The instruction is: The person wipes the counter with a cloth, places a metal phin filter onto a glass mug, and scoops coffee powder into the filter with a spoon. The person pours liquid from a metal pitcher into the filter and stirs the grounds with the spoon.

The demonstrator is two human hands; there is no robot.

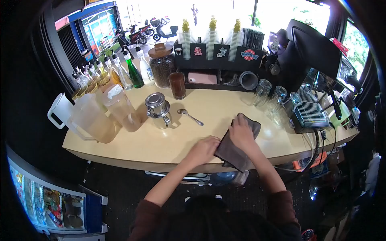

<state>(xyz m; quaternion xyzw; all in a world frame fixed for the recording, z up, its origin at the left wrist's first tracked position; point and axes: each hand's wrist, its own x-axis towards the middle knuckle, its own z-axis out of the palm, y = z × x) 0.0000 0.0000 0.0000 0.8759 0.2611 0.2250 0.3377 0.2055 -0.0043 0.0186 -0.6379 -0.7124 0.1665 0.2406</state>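
A dark cloth lies flat on the light wooden counter, its near corner over the front edge. My right hand rests on its upper part, fingers bent against it. At the cloth's left edge is my left hand, its fingers curled, the tips touching or pinching the border; the exact grip is too small to tell. A metal spoon lies left of the cloth. Farther left stands a metal drip filter on a small cup. Behind the spoon is a glass of brown liquid.
Two plastic pitchers stand at the left, syrup bottles and a jar of beans behind. A black cup organizer lines the back. Glass mugs and an espresso machine are at the right.
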